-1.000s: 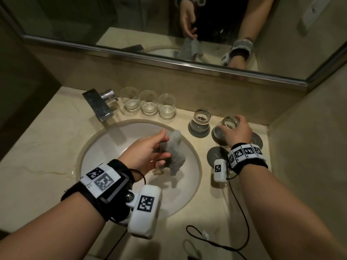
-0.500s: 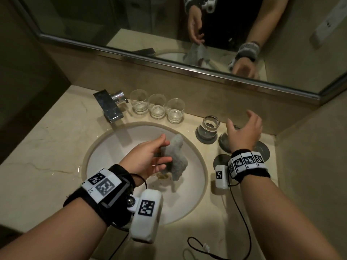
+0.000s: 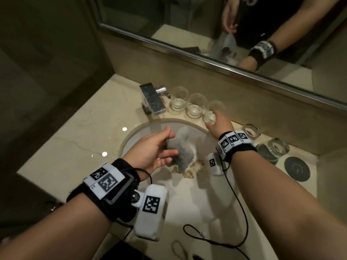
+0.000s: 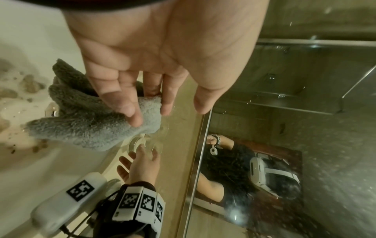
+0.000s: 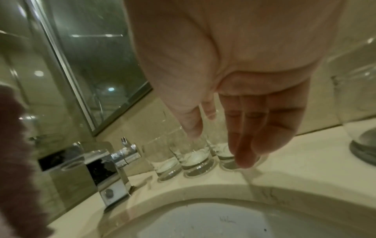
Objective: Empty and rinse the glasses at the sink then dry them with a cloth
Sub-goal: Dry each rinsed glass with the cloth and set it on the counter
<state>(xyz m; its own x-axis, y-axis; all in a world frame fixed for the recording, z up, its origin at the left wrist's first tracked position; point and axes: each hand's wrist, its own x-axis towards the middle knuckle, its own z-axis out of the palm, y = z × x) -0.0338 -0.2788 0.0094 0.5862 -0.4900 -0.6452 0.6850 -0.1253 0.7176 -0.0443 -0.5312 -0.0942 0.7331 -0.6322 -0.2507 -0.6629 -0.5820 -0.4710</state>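
Note:
Over the sink basin (image 3: 187, 203) my left hand (image 3: 155, 151) pinches a grey fluffy cloth (image 3: 182, 147), whose folds (image 4: 91, 122) hang below the fingers. Three short clear glasses stand in a row behind the basin: left (image 3: 179, 98), middle (image 3: 197, 106) and right (image 3: 214, 109). My right hand (image 3: 219, 124) reaches the right glass (image 5: 225, 157) with straight fingers, thumb on one side and fingers on the other, touching it. Two more glasses (image 3: 252, 131) (image 3: 276, 149) stand at the right, the nearer one on a dark coaster.
A square chrome tap (image 3: 153, 99) sits left of the glass row. Brown bits (image 3: 195, 166) lie near the basin's drain. An empty dark coaster (image 3: 296, 168) lies at far right. A mirror (image 3: 244, 34) runs along the back wall, close behind the glasses.
My right hand let go of the glass on the right coaster and swung left to the row of three. The left hand kept the cloth over the basin.

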